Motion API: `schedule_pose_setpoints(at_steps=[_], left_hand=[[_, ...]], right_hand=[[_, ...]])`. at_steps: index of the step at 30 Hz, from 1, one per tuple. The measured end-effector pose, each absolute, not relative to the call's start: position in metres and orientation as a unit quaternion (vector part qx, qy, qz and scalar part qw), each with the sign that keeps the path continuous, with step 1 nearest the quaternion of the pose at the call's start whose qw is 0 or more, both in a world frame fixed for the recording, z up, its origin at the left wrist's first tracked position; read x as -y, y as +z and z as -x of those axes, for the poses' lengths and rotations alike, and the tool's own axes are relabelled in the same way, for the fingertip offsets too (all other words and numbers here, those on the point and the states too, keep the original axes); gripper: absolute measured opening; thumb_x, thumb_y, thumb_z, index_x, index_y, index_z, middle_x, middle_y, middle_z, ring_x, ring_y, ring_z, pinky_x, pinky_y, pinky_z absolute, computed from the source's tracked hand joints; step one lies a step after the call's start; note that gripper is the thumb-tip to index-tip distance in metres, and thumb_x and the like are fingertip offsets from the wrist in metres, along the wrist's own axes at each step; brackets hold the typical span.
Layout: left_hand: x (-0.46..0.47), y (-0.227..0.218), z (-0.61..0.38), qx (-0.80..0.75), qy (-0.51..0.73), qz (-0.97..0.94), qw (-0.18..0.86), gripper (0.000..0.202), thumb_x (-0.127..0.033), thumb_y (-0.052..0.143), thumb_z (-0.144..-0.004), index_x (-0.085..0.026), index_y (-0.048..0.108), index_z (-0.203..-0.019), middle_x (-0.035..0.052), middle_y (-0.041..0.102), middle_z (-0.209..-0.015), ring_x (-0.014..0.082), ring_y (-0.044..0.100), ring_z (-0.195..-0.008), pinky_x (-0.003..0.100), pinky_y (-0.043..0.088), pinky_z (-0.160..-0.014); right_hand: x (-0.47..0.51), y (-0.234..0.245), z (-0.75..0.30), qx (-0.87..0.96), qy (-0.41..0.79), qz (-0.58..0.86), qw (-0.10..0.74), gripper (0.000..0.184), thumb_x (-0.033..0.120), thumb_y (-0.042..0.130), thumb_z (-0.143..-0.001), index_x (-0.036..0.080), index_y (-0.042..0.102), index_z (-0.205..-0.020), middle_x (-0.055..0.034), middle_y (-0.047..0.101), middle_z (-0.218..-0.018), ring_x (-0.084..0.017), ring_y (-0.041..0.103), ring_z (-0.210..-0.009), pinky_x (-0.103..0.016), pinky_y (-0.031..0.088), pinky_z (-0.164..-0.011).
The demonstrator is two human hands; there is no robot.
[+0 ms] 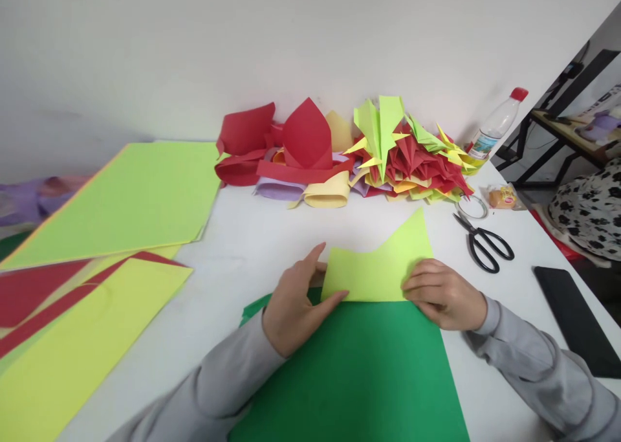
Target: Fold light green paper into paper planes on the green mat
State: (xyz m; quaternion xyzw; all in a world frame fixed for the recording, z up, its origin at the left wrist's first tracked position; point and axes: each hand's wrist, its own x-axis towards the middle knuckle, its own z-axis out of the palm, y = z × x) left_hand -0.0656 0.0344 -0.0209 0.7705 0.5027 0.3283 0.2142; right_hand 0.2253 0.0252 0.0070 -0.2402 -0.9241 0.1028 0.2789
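One yellow-green paper piece point(363, 277) being handled, seemingly only part-folded.
It sits at the twelve o'clock end of the green sheet point(359, 377); the left hand point(294, 306) spreads thumb and fingers about its nine o'clock edge, the right hand point(444, 293) pinches its four o'clock corner. Toward one o'clock, a heap of folded paper point(412, 160) looks finished; between nine and ten, stacked sheets point(130, 202) lie flat, apparently unworked.
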Motion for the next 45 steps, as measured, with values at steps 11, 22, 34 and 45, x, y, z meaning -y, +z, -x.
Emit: schedule_pose_setpoints(at_steps=[11,22,34,45], left_hand=[[-0.031,-0.015,0.056,-0.564,0.329,-0.705,0.277,0.071,-0.032,0.055,-0.079,-0.017,0.025,-0.143,-0.0068,0.059,-0.066,0.0152,0.059,-0.058,0.029,0.049,-0.057],[-0.026,-0.016,0.054,-0.543,0.345,-0.765,0.034,0.057,-0.025,0.056,-0.086,-0.017,0.033,-0.137,0.0027,0.063,-0.083,0.0161,0.059,-0.057,0.03,0.049,-0.053],[0.033,-0.041,0.017,-0.277,0.18,-0.943,-0.038,0.052,-0.041,0.038,-0.095,-0.008,0.047,-0.135,0.0159,0.053,-0.14,0.0295,0.045,-0.131,0.045,0.036,-0.106],[0.038,-0.039,0.022,-0.346,0.145,-0.926,-0.054,0.068,-0.052,0.037,-0.092,-0.002,0.044,-0.137,0.0198,0.047,-0.144,0.0329,0.039,-0.135,0.045,0.025,-0.113]], right_hand=[[-0.015,0.001,-0.203,0.947,0.057,0.257,0.183,0.026,0.026,0.053,-0.091,0.013,0.062,-0.112,-0.0118,0.065,-0.102,-0.022,0.054,-0.088,-0.039,0.047,-0.075],[-0.015,0.001,-0.205,0.947,0.058,0.245,0.2,0.022,0.021,0.052,-0.092,0.01,0.066,-0.105,-0.0134,0.067,-0.105,-0.023,0.054,-0.089,-0.04,0.048,-0.076],[-0.016,-0.002,-0.209,0.938,0.096,0.254,0.213,0.023,0.024,0.053,-0.092,0.014,0.064,-0.109,-0.0123,0.067,-0.106,-0.021,0.055,-0.091,-0.037,0.047,-0.081],[-0.017,-0.002,-0.21,0.941,0.101,0.253,0.203,0.023,0.025,0.053,-0.092,0.013,0.065,-0.107,-0.0125,0.068,-0.106,-0.021,0.056,-0.091,-0.037,0.047,-0.082]])
